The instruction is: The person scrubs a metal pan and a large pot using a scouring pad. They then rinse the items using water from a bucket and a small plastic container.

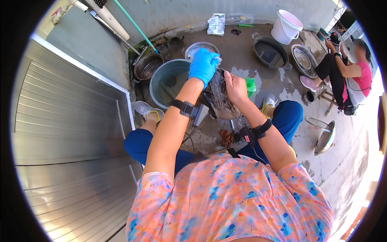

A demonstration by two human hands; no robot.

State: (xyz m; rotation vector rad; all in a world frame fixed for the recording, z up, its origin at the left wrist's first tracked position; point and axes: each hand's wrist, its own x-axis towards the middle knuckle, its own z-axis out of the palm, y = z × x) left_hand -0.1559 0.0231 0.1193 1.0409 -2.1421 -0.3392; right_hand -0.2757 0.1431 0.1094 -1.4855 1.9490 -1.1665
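My left hand (pixel 202 68), in a blue glove, grips a pale scouring pad (pixel 218 61) at the far edge of a blackened pan (pixel 223 98). Grey, streaky suds coat the pan's surface. My bare right hand (pixel 237 87) holds the pan's right edge, thumb on top and fingers mostly hidden behind it. The pan is held tilted between my knees, above the ground. Left of it stands a grey-green basin (pixel 153 87) with cloudy water and a submerged long object. A green plastic bottle (pixel 250 86) shows just beyond my right hand.
Beyond the basin are a steel pan (pixel 202 45) and a browned pot (pixel 142 68). A dark two-handled pan (pixel 284 48), white bucket (pixel 282 28) and oval tray (pixel 311 65) stand ahead right. A person (pixel 350 71) sits at right. A metal door (pixel 72 121) borders my left.
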